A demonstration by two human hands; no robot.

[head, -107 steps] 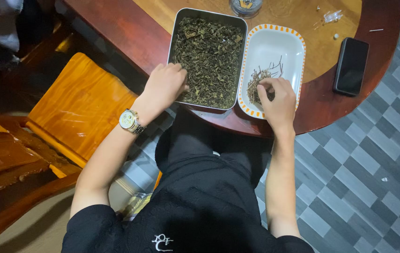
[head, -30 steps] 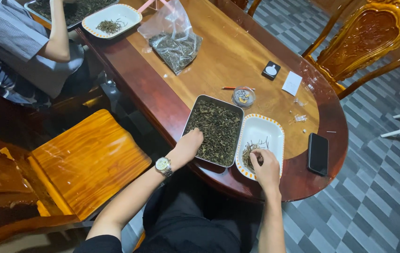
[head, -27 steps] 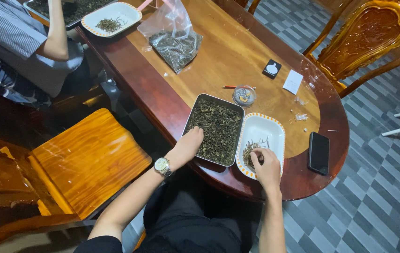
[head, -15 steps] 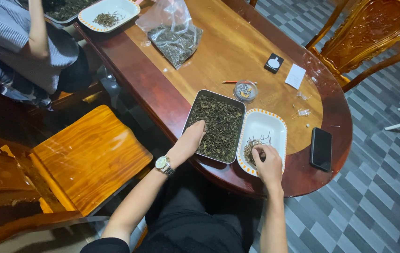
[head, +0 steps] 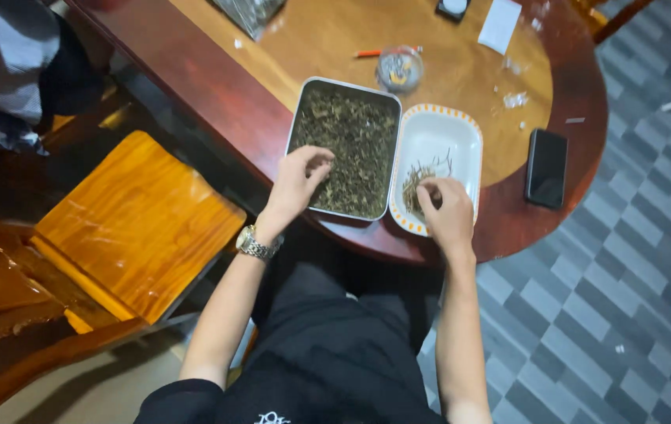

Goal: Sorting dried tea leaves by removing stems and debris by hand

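A: Where are the hands?

B: Left hand (head: 298, 179) rests curled on the leaves (head: 347, 149) in the metal tray (head: 298, 126); right hand (head: 447, 212) pinches stems (head: 418, 179) in the white dish (head: 449, 129).

A: Technique?

B: Pinch one stem at a time, lightly; keep leaves in the tray.

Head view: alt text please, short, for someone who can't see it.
Seen from above, a seated person's left hand picks in a metal tray of dried leaves while the right hand rests on thin stems in a white orange-rimmed dish. A dark phone lies on the wooden table.
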